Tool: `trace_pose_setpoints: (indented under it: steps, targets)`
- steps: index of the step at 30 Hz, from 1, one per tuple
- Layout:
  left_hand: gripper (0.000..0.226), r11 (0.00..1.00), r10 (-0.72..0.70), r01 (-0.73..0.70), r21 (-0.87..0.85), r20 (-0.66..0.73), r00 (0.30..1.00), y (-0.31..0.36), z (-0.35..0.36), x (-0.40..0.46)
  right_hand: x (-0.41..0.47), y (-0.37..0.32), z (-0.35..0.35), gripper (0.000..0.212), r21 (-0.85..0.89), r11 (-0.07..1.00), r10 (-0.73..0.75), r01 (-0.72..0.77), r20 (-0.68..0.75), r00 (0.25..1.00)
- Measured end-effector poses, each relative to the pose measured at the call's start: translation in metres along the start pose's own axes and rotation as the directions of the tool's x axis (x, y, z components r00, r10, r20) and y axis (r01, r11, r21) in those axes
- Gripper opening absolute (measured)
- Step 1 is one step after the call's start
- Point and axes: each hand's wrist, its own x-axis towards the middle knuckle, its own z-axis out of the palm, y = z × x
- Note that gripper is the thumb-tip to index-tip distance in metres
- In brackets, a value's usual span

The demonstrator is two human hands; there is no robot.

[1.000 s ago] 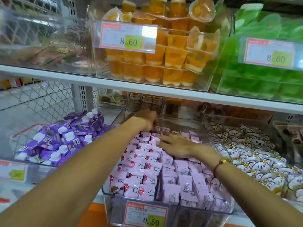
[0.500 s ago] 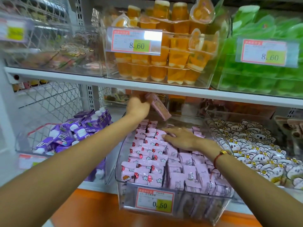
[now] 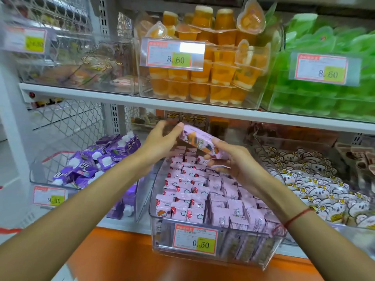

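A pink snack packet (image 3: 199, 141) hangs in the air above a clear plastic bin (image 3: 269, 254) that is full of several rows of the same pink packets. My left hand (image 3: 160, 144) pinches the packet's upper left end. My right hand (image 3: 229, 159) grips its lower right end from below and the side. The bin stands on the lower shelf and carries a price tag (image 3: 195, 238) reading 0.50 on its front wall.
Left of the bin, a clear bin holds purple drink cartons (image 3: 95, 161). To the right lie white flower-print packets (image 3: 316, 185). The white upper shelf (image 3: 203, 109) is close above my hands, with orange jelly cups (image 3: 213, 82) and green packs (image 3: 324, 92).
My left hand lifted a pink packet out of the back of the bin. My right hand rose from the packets in the bin and took hold of its other end.
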Motion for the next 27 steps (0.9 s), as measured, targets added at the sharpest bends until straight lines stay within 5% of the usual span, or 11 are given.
trace_pose_setpoints:
  steps: [7,10,13,20,22,24,27]
  targets:
    - [0.028,0.989,0.099,-0.122,0.079,0.257,0.962,0.007,-0.008,0.001,0.0,0.001,-0.009,0.04,0.289,0.941,0.139,-0.173,0.135,0.981]
    - [0.025,0.995,0.067,-0.08,0.06,0.203,0.977,0.002,-0.006,0.002,0.003,0.003,-0.008,0.047,0.369,0.924,0.092,-0.105,0.051,0.994]
    - [0.02,0.979,0.087,-0.121,0.163,0.201,0.976,-0.006,-0.002,0.004,0.007,0.003,-0.006,0.028,0.354,0.934,-0.004,0.037,-0.095,0.995]
    - [0.043,0.862,0.293,-0.423,0.28,0.406,0.866,0.01,0.025,0.018,0.02,-0.005,0.002,0.019,0.04,0.984,-0.167,0.175,-0.149,0.975]
    - [0.036,0.822,0.313,-0.442,0.36,0.363,0.878,0.013,0.024,0.031,0.029,-0.004,-0.002,0.026,0.065,0.988,-0.127,0.138,-0.155,0.98]
    - [0.026,0.824,0.235,-0.358,0.438,0.312,0.921,0.008,0.02,0.044,0.038,0.005,-0.011,0.03,-0.157,0.984,-0.11,0.083,-0.167,0.98]
    - [0.04,0.855,0.188,-0.291,0.429,0.266,0.946,-0.008,0.021,0.057,0.055,0.031,-0.023,0.03,-0.785,0.617,-0.113,0.056,-0.018,0.993]
